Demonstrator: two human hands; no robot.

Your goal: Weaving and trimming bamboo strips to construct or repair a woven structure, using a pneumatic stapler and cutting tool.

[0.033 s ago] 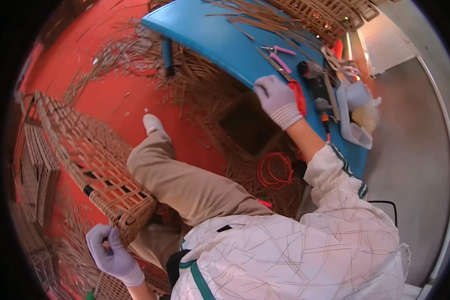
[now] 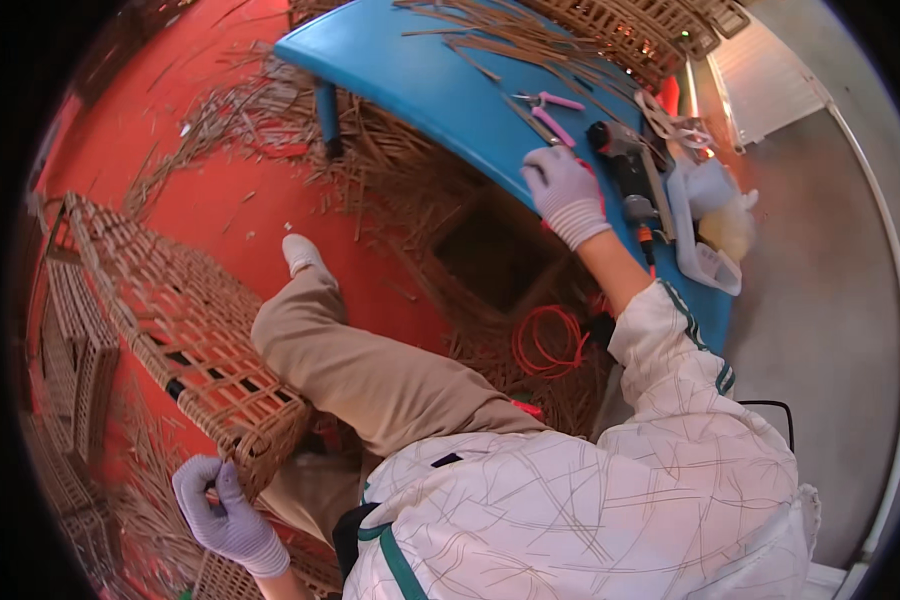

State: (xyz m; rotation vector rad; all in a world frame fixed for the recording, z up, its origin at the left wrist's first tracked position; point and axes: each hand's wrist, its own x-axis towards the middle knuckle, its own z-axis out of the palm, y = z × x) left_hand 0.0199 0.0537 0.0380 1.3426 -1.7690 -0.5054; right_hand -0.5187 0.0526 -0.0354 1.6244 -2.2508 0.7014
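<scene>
My left hand [image 2: 227, 515], in a pale lilac knit glove, has its thumb and fingers curled together at the near corner of a brown wicker basket [image 2: 185, 310]. The basket lies tilted against my bent leg. At the edge of the blue table [image 2: 390, 60], my right hand [image 2: 567, 195], gloved alike, is closed over a tool with red handles and a grey metal end [image 2: 540, 122]. The palm hides most of those handles. Just beyond lie pink-handled pliers [image 2: 560, 108], and to the right a dark power tool [image 2: 630, 175].
Brown wicker strips [image 2: 520, 40] lie on the table's far part. A light plastic tray [image 2: 705, 250] stands at its right edge. Beneath are a dark open box [image 2: 500, 250] and a coiled red cord [image 2: 548, 342]. Scraps litter the red floor [image 2: 230, 190]; more wicker pieces [image 2: 70, 340] stand left.
My right hand has shifted slightly right, over the red handles that showed beside it before. The left hand and basket have hardly moved.
</scene>
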